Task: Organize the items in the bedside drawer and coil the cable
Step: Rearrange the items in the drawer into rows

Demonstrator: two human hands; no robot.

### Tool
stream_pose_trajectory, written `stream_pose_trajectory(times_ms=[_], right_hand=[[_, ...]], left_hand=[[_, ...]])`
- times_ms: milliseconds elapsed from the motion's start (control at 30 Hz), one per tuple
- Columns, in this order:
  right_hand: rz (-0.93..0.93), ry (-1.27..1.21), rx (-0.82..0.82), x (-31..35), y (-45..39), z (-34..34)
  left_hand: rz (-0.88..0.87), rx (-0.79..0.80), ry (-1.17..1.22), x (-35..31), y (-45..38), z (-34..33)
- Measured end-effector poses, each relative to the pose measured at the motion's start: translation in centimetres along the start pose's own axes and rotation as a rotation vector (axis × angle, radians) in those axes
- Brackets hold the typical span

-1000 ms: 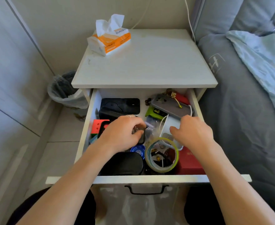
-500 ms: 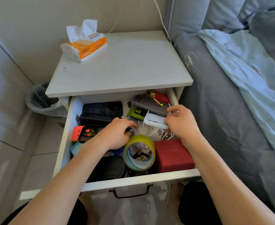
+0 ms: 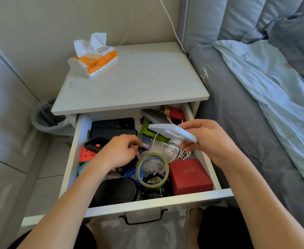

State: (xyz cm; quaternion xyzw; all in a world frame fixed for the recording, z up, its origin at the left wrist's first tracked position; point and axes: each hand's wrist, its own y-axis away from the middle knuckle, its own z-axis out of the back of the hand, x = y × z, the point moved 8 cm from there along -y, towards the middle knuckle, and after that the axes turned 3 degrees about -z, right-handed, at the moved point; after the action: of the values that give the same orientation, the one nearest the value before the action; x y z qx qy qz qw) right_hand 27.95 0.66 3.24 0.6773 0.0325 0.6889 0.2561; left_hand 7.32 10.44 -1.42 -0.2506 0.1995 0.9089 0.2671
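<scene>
Drawer (image 3: 208, 169): pulled right out under the nightstand top, and crowded from wall to wall; I judge the sorting barely begun.
Bed (image 3: 246, 141): more of it shows on the right than a second ago, since my view has swung that way.
Right hand (image 3: 208, 141): lifted above the back right of the drawer, fingers pinched on a pale phone case (image 3: 172, 132); half a second ago that case was low among the clutter.
Left hand (image 3: 118, 151): down in the middle of the drawer, fingers curled around something small; I cannot tell what, it is hidden under my knuckles.
Red box (image 3: 189, 174): front right corner, unmoved.
Tape roll (image 3: 152, 170): just beside the red box, standing on edge as before.
Cable (image 3: 158, 141): white, loose under the raised case, partly hidden, tangled near a small white bottle (image 3: 172, 149); coiling is not yet started.
</scene>
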Motion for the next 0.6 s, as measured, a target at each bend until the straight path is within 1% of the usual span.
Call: stream_pose_trajectory(times_ms=[67,133,200,267,300,367,400,467,533,600], right_hand=[[0.102,0.145,0.040,0.7,0.2,-0.9],[0.205,0.293,0.035,1.2,0.1,-2.2],[0.258,0.366,0.030,1.6,-0.3,-3.6],[0.268,0.425,0.020,1.9,-0.8,-4.7],[0.258,0.433,0.028,2.0,-1.2,-5.4],[0.246,0.439,0.057,2.2,-1.6,-6.8],[0.247,0.444,0.069,2.2,-1.7,-7.5],[0.260,0.442,0.089,2.1,-2.3,-9.0],[0.286,0.468,0.102,2.0,-3.0,-10.4],[0.310,0.574,0.095,1.8,-4.3,-11.7]], left_hand=[[0.017,-0.130,0.126,0.3,1.0,1.8],[0.080,-0.242,0.308,0.7,2.2,3.1],[0.129,-0.285,0.435,0.9,3.1,3.7],[0.155,-0.339,0.534,1.0,3.6,4.3],[0.192,-0.354,0.655,1.4,3.8,4.4],[0.292,-0.327,0.933,2.0,4.1,3.7],[0.325,-0.311,1.012,2.3,4.2,3.5],[0.377,-0.349,1.051,3.5,4.5,3.7],[0.446,-0.481,1.045,5.8,5.3,5.0],[0.524,-0.618,1.007,8.6,6.4,6.4]])
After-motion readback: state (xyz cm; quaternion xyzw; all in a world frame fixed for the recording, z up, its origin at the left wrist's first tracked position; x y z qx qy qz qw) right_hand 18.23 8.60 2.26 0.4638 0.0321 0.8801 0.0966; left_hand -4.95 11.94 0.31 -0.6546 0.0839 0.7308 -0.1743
